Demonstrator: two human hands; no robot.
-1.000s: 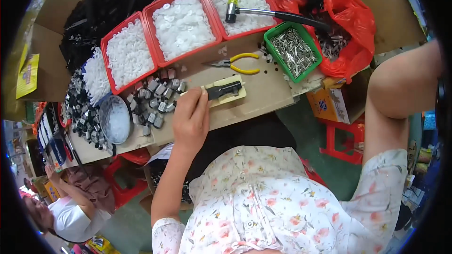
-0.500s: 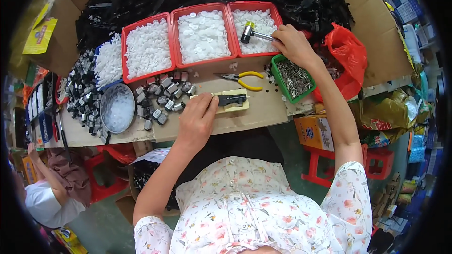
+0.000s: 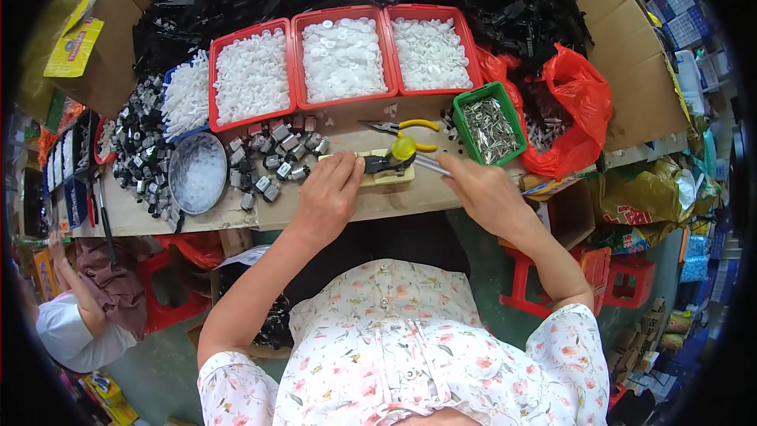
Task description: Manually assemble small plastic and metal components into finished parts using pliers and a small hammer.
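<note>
A small mallet (image 3: 404,147) with a yellow face and a metal handle is gripped in my right hand (image 3: 490,196). Its head is over the right end of a black plastic part (image 3: 377,163) and hides that end. The part lies on a cream-coloured block (image 3: 392,177) near the table's front edge. My left hand (image 3: 326,196) has its fingers closed on the part's left end, pressing it against the block. Pliers with yellow handles (image 3: 415,124) lie just behind the block. Whether the mallet touches the part, I cannot tell.
Red trays of white plastic pieces (image 3: 347,12) stand behind. A green basket of metal pins (image 3: 479,93) and a red plastic bag (image 3: 582,102) are at right. Small motors (image 3: 277,159) and a round metal bowl (image 3: 224,189) lie left. Another person (image 3: 79,331) sits far left.
My right hand has brought the mallet down from above the right-hand red tray, toward me, to the black part. My left hand stays on the part.
</note>
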